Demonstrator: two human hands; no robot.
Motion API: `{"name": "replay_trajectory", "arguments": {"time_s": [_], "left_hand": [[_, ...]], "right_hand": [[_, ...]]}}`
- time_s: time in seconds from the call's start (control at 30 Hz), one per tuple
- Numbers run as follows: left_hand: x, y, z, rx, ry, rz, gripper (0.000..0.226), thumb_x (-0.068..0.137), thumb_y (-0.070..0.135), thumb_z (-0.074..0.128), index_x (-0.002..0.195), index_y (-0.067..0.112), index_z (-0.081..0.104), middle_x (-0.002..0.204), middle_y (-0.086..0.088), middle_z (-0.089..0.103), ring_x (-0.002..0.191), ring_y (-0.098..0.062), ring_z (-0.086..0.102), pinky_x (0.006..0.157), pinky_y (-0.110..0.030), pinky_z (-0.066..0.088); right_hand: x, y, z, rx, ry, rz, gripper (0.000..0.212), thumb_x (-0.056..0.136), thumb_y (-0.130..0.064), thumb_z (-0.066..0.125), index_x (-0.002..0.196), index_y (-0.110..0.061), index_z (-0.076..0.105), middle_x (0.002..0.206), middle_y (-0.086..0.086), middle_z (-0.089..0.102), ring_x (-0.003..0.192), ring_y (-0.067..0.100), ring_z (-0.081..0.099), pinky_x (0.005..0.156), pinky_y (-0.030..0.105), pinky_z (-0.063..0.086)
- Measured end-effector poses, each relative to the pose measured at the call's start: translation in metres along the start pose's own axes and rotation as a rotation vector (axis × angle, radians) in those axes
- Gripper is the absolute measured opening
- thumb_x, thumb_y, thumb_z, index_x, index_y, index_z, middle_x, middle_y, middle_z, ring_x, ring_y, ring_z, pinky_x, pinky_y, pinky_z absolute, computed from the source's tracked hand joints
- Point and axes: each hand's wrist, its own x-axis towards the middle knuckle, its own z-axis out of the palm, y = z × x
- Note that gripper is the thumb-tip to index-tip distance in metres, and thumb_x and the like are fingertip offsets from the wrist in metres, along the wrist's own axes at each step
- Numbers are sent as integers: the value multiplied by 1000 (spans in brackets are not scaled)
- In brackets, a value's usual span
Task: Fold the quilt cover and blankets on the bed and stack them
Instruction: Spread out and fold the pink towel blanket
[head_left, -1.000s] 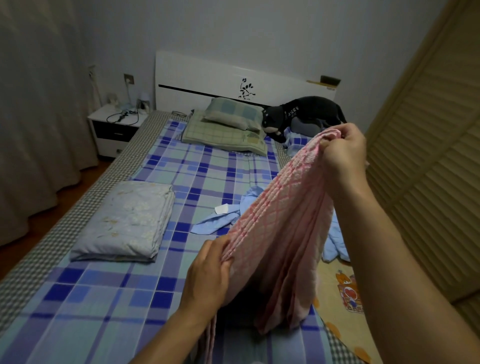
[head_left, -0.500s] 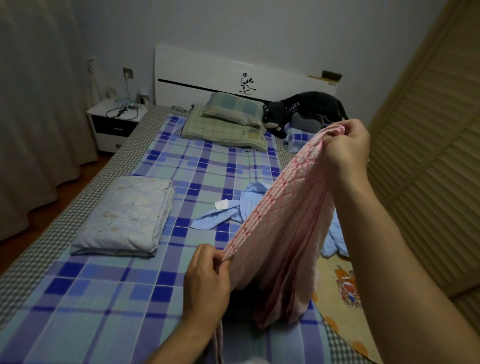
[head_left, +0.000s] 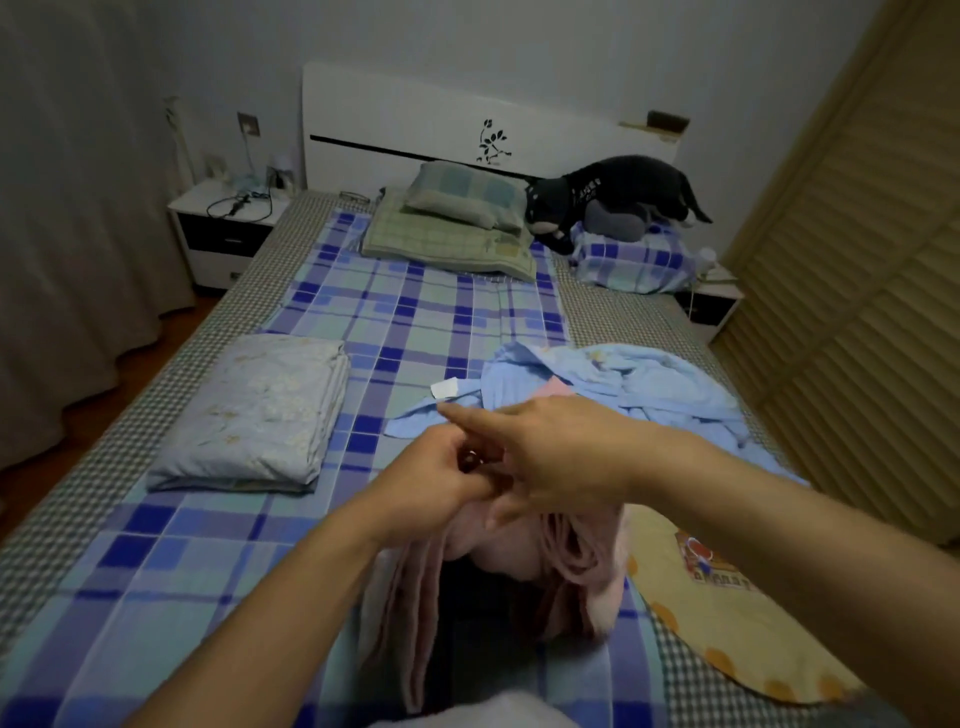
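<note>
A pink quilted blanket (head_left: 561, 566) hangs doubled from both my hands above the near part of the bed. My left hand (head_left: 441, 473) grips its top edge. My right hand (head_left: 550, 457) meets it from the right, its lower fingers curled on the same edge and its index finger stretched out to the left. A folded pale floral quilt cover (head_left: 260, 415) lies flat on the left of the bed. A crumpled light blue blanket (head_left: 613, 379) lies behind my hands on the right.
The bed (head_left: 415, 317) has a blue checked sheet, with pillows (head_left: 457, 223) and a black plush animal (head_left: 613, 192) at the headboard. A nightstand (head_left: 223, 228) stands at the left, a slatted wardrobe door (head_left: 852, 322) at the right. A yellow cloth (head_left: 727, 613) lies at the near right.
My right hand has swung down and left from its raised spot to meet my left hand. The pink blanket, stretched between them before, now hangs doubled, uncovering the blue blanket.
</note>
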Motion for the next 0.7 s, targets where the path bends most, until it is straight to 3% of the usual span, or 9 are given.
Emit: {"name": "replay_trajectory", "arguments": {"time_s": [0.07,0.17,0.23,0.3,0.33,0.4,0.47,0.6,0.7], "left_hand": [[-2,-6,7,30,42,50,5,87,3,71,92,5,70,87,-7,74,85,-14,69,80,-32,55],[-14,-24,20,11,180,83,10,84,5,75,85,13,70,82,-1,71,79,-8,65,74,-24,50],[-20,-38,31,169,336,143,12,85,10,74,91,19,68,90,4,65,84,-8,63,75,-22,49],[-24,-55,42,412,536,130,30,81,7,69,103,25,60,103,7,55,92,-8,57,78,-25,48],[-25,-65,45,472,623,24,40,77,5,67,108,28,55,108,7,52,96,-10,54,79,-30,48],[-29,-91,43,428,728,-252,49,73,9,67,116,27,52,116,3,51,104,-19,54,82,-37,49],[-34,-115,38,317,709,-399,45,80,16,65,123,26,55,120,0,57,107,-25,59,82,-35,48],[-46,-130,39,361,630,-261,44,89,6,56,128,26,57,109,-2,67,99,-27,64,72,-26,41],[-58,-128,38,653,530,3,60,89,8,62,144,24,44,121,-2,59,89,-23,63,64,-29,48]], "right_hand": [[5,1,15,-3,-77,116,88,78,-54,73,150,-40,23,111,-4,66,97,21,61,69,32,40],[4,4,29,-47,-169,158,42,80,-44,69,119,-35,56,93,1,66,86,28,62,66,36,49],[3,0,39,-102,-109,171,15,86,-41,59,91,-27,62,80,3,62,74,30,60,63,37,53],[3,3,43,-83,50,243,16,82,-35,55,76,-21,57,71,4,59,68,31,57,59,38,52],[4,7,40,-51,140,287,15,78,-32,55,73,-18,56,69,4,59,67,31,56,57,39,51],[1,17,29,-13,268,339,14,74,-29,56,73,-16,59,68,5,61,67,30,57,55,40,51],[-6,23,16,-14,349,392,17,74,-28,57,82,-18,67,75,4,68,73,30,61,58,40,53],[-22,44,2,16,518,557,24,79,-28,60,99,-25,74,90,4,75,86,34,67,68,43,56],[-28,61,1,55,577,691,28,80,-25,60,104,-25,74,97,9,75,92,38,66,76,46,57]]}}
